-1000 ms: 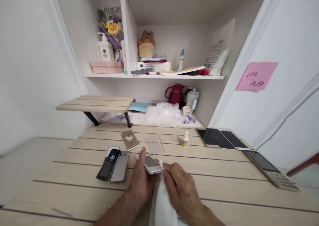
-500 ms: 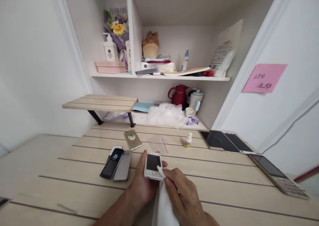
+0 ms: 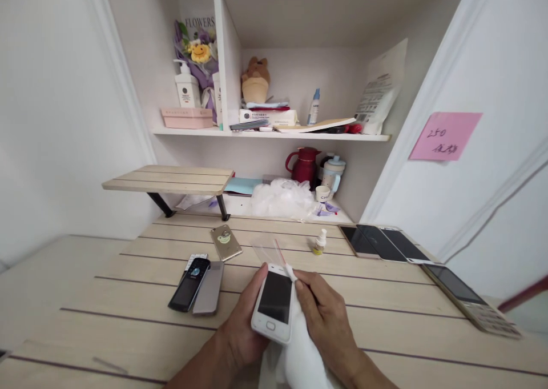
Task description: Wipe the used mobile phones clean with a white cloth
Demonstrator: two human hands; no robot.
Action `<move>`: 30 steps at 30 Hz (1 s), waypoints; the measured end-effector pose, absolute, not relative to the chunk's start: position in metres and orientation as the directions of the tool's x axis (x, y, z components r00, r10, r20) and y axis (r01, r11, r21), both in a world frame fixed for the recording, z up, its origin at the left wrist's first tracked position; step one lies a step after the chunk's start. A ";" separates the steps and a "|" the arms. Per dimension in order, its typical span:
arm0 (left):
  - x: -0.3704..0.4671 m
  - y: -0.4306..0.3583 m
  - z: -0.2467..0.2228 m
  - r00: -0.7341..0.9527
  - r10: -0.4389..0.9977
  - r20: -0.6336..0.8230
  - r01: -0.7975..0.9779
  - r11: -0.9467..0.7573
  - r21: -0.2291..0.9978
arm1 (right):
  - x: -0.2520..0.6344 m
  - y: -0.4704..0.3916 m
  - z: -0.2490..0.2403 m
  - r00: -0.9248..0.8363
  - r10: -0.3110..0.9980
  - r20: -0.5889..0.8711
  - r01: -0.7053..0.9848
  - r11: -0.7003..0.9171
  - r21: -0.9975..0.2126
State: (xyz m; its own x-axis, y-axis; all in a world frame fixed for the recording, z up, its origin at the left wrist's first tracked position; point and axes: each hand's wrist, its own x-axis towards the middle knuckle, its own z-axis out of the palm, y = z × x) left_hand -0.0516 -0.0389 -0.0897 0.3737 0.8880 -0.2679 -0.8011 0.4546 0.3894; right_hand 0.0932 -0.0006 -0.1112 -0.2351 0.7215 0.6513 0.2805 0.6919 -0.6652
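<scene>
My left hand (image 3: 245, 327) is closed round a white smartphone (image 3: 274, 297), its dark screen facing up and its top pointing away from me. In my right hand (image 3: 326, 315) a white cloth (image 3: 305, 352) is pinched between thumb and fingers. A twisted tip of it touches the phone's upper right edge, while the rest hangs down beside the phone. Just beyond the phone lies a clear zip bag (image 3: 269, 251). Left of my hands, a black keypad phone (image 3: 190, 283) rests by a grey phone (image 3: 208, 288). A gold phone (image 3: 226, 242) lies behind them.
A small spray bottle (image 3: 319, 243) stands behind my right hand. Several phones lie at the right, among them a gold keypad phone (image 3: 471, 300). A small raised wooden stand (image 3: 171, 179) is at the back left, below the loaded shelf (image 3: 274, 134).
The phone has come nearer and tilted more towards me. My right hand has moved the cloth tip from the phone's lower right up to its top right edge.
</scene>
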 end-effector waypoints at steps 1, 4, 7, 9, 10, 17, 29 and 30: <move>-0.051 -0.039 -0.090 0.371 0.887 -0.275 -0.802 0.455 0.388 | 0.093 0.000 -0.111 -0.222 0.732 0.644 0.289 0.681 -0.673; -0.053 -0.038 -0.093 0.324 0.901 -0.289 -0.821 0.420 0.387 | 0.090 -0.006 -0.112 -0.233 0.734 0.638 0.272 0.679 -0.682; -0.062 -0.035 -0.096 0.257 0.918 -0.303 -0.836 0.369 0.406 | 0.085 -0.019 -0.115 -0.348 0.664 0.662 0.185 0.741 -0.646; -0.068 -0.033 -0.096 0.223 0.926 -0.306 -0.830 0.344 0.438 | 0.083 -0.026 -0.117 -0.425 0.587 0.689 0.119 0.791 -0.601; -0.069 -0.033 -0.095 0.214 0.928 -0.305 -0.826 0.338 0.450 | 0.083 -0.028 -0.117 -0.446 0.558 0.700 0.097 0.807 -0.582; -0.052 -0.038 -0.093 0.310 0.914 -0.260 -0.819 0.396 0.415 | 0.094 -0.001 -0.111 -0.252 0.732 0.633 0.237 0.681 -0.693; -0.064 -0.032 -0.098 0.259 0.921 -0.290 -0.848 0.360 0.388 | 0.086 -0.029 -0.112 -0.413 0.590 0.694 0.086 0.784 -0.615; -0.062 -0.033 -0.097 0.291 0.913 -0.287 -0.837 0.388 0.385 | 0.088 -0.027 -0.110 -0.400 0.597 0.695 0.094 0.781 -0.617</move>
